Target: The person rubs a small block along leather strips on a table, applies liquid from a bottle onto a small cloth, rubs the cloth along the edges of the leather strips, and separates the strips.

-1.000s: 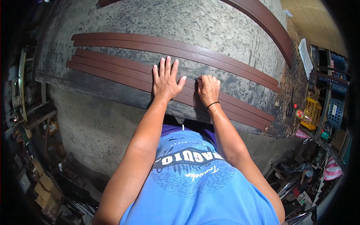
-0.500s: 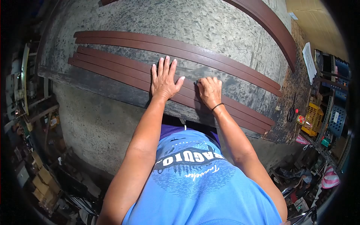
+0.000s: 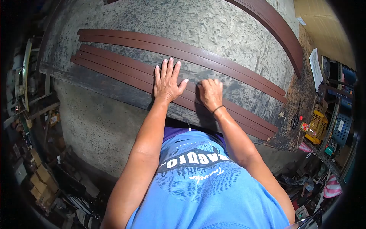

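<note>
Several long dark-brown strips that look like leather lie side by side on the worktable (image 3: 114, 86). My left hand (image 3: 166, 84) rests flat on the near group of strips (image 3: 118, 71), its fingers extended and the thumb out to the side. To its right, my right hand (image 3: 211, 92) is closed in a pinch over the same strips. Whatever is in its fingers is hidden, apart from a small dark bit at the fingertips. Just beyond both hands lies another pair of brown strips (image 3: 183, 49), running roughly parallel.
A wide curved brown strip (image 3: 280, 38) lies at the far right of the table. Cardboard (image 3: 318, 23) and a white paper (image 3: 315, 68) stand beyond it. Dark-handled scissors (image 3: 294, 120) are near the right edge. A yellow basket (image 3: 317, 124) sits on the right-hand shelving.
My right hand has shifted slightly left, still closed over the near strips. My left hand stays flat in the same spot. The view has tilted slightly.
</note>
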Motion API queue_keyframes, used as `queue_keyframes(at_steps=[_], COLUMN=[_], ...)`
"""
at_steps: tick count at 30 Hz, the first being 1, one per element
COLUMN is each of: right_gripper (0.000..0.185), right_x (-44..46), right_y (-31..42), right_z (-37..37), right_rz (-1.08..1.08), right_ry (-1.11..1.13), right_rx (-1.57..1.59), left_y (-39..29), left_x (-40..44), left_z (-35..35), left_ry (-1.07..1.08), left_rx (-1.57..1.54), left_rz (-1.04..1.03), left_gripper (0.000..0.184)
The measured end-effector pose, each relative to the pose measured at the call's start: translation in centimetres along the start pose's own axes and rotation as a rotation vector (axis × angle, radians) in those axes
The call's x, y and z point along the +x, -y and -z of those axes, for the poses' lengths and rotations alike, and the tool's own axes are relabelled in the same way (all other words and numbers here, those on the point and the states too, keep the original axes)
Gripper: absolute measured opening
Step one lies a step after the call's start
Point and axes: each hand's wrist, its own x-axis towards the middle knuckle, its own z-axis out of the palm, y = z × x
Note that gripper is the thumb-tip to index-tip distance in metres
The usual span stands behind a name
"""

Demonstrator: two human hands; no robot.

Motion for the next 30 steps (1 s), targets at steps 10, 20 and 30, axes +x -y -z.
queue_keyframes(at_steps=[10, 20, 30], right_gripper=[0.011, 0.012, 0.018], right_x=[-3.1, -8.2, -30.3], right_y=[-2.5, -8.6, -18.4], right_z=[2.3, 7.3, 13.2], right_rz=[-0.098, -0.574, -1.118], right_ry=[0.023, 0.012, -0.65], right_rx=[-0.069, -0.365, -0.107], left_y=[0.1, 0.3, 1.0], left_x=[-0.1, -0.2, -0.7], left_z=[0.0, -0.8, -0.7], left_ry=[0.007, -0.04, -0.284], left_rx=[0.004, -0.005, -0.11], left_rz=[-0.002, -0.016, -0.22], left_gripper=[0.077, 0.066, 0.027])
